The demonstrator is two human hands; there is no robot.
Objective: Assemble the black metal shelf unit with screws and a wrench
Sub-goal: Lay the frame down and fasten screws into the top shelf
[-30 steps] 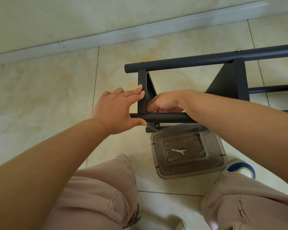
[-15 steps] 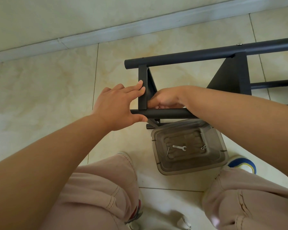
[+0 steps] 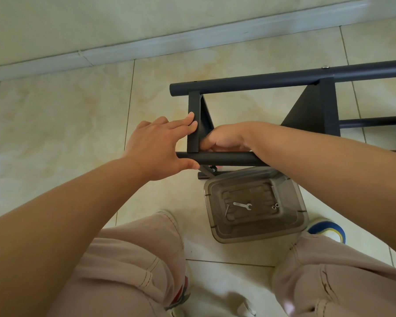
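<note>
The black metal shelf frame [image 3: 261, 82] lies on its side on the tiled floor. My left hand [image 3: 156, 145] holds the end of the near tube [image 3: 226, 158], thumb under it, with straight fingers pressed on the upright bracket [image 3: 193, 124]. My right hand [image 3: 226, 138] reaches inside the frame behind that bracket. Its fingers curl down behind the near tube, and what they hold is hidden. A small silver wrench [image 3: 242, 205], a long screw [image 3: 226, 210] and two small nuts [image 3: 275, 205] lie in a clear plastic container [image 3: 290, 229] below the frame.
A second triangular bracket [image 3: 316, 110] joins the tubes further right, and the frame runs out of view there. My knees fill the bottom of the view, with a blue and yellow shoe [image 3: 327, 229] by the container. A wall with a baseboard [image 3: 146, 44] runs along the back.
The frame and both hands sit slightly higher in view than a second ago. Both hands keep the same places on the frame.
</note>
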